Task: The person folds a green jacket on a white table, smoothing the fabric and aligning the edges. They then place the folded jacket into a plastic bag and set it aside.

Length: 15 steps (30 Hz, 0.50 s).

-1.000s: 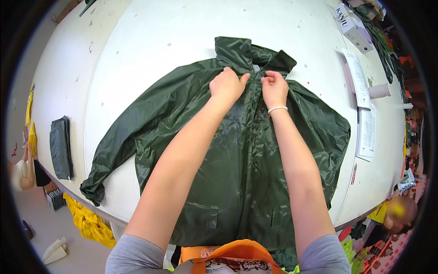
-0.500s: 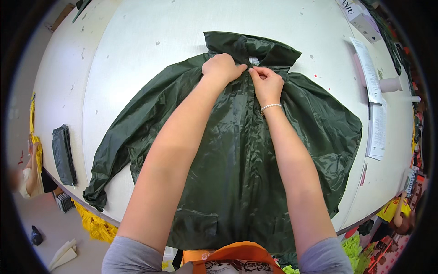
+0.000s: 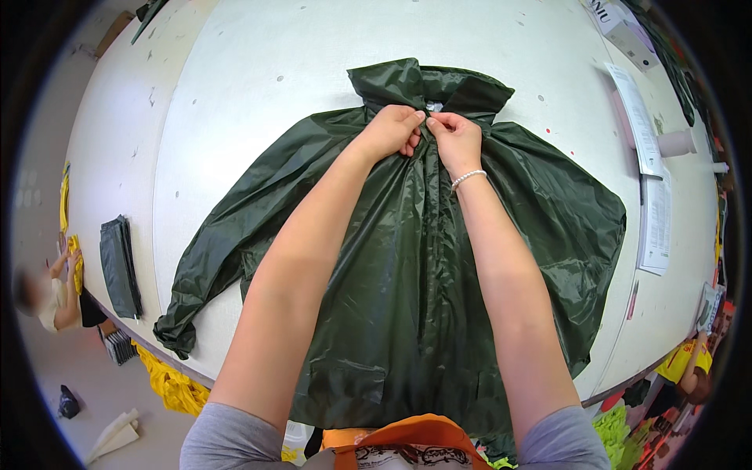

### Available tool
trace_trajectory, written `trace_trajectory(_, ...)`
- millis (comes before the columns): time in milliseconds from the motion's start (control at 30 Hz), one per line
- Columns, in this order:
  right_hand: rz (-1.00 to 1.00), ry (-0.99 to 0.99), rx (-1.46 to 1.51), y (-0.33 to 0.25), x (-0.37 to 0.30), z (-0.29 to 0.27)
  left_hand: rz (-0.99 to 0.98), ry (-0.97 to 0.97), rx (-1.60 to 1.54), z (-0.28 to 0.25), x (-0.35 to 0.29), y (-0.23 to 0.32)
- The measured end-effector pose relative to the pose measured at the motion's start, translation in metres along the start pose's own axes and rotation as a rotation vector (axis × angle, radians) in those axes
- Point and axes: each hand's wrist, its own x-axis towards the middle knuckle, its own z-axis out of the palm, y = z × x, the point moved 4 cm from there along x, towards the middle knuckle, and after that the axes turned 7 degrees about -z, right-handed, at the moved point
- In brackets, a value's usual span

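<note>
A dark green, shiny rain jacket (image 3: 368, 313) lies front up on the white table, its collar (image 3: 470, 88) pointing away from me. My left hand (image 3: 393, 131) is closed at the top of the front opening, thumb and fingers pinching the jacket's edge just below the collar. Right beside it, my right hand (image 3: 457, 145), with a beaded bracelet at the wrist, pinches the same spot from the other side. The fingertips of both hands nearly meet. Whether a zipper pull or snap is between them cannot be made out. Folds fan down from the pinched place.
A folded dark green bundle (image 3: 119, 266) lies at the table's left. Printed sheets (image 3: 654, 219), a white roll (image 3: 677, 143), a pen (image 3: 632, 301) and a box (image 3: 630, 39) are on the right. Yellow fabric (image 3: 168, 382) hangs below the left edge. Other people work at both sides.
My left hand has turned and its fingers have curled in under the jacket's edge. The left part of the collar has shifted, and folds below the hands have tightened. My right hand stays pinched.
</note>
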Motion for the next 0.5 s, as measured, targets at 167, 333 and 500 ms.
trace_trajectory(167,-0.059,0.005,0.032,-0.006,-0.01,0.002,0.028,0.132,0.01,0.005,-0.006,0.0)
trace_trajectory(333,-0.15,-0.111,-0.354,-0.006,-0.005,-0.004,0.057,0.186,0.221,0.011,0.004,0.002)
trace_trajectory(500,-0.327,-0.219,-0.813,-0.052,-0.067,0.017,0.198,0.473,0.404,0.015,-0.018,-0.006)
